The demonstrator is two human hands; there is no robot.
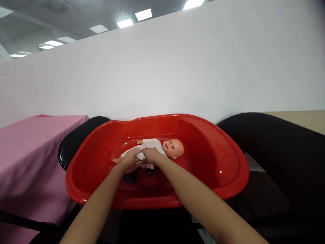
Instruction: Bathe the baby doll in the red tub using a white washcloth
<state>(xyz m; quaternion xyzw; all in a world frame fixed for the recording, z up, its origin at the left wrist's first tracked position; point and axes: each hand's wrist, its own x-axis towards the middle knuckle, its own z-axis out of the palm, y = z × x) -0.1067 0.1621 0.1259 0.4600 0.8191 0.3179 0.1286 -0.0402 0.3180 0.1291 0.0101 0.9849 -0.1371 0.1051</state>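
**Both hands on the doll in the red tub**

From your head camera: your left hand (131, 158) and your right hand (151, 154) are both down on the baby doll (162, 147), side by side on its middle, fingers curled over the white cloth (153, 144) that covers its body. Whether you are pinching the cloth or only pressing on it, I can't tell from here.

The doll lies on its back, bare head to your right with the face turned up, one small arm sticking out on the far side, a leg poking out to the left beyond your left hand. Its plastic is a pale peach tone.

It rests on the floor of the red baby bathtub (230, 159), a glossy oval basin, roughly at the centre. Nothing else shows inside the tub.

Around the tub: a pink tablecloth (33, 152) to your left, a black rounded seat edge (73, 140) just behind the tub's left rim, and a white partition wall (177, 67) beyond.
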